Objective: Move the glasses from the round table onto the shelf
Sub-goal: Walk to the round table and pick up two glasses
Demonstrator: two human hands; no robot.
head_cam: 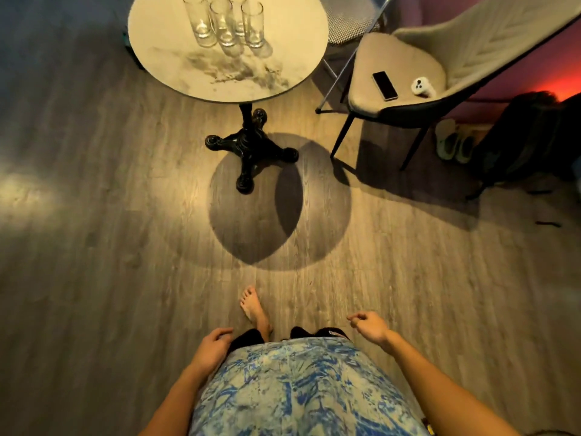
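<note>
head view: we are standing well short of the round table (pixel 283 58), both hands (left hand (pixel 213 343), right hand (pixel 372 327)) holding nothing, tall glasses (pixel 224 25) all waiting.

**Warm-lit room with wood floor and chairs**

A grey-brown wood-plank floor (pixel 94 247) fills the view, with a bright patch of glare at the left and double round shadows under a black cast-iron pedestal base (pixel 251 146). To the right stands a beige upholstered chair with dark legs (pixel 408 58), beside a purple wall (pixel 515 80) tinged with red light.
</note>
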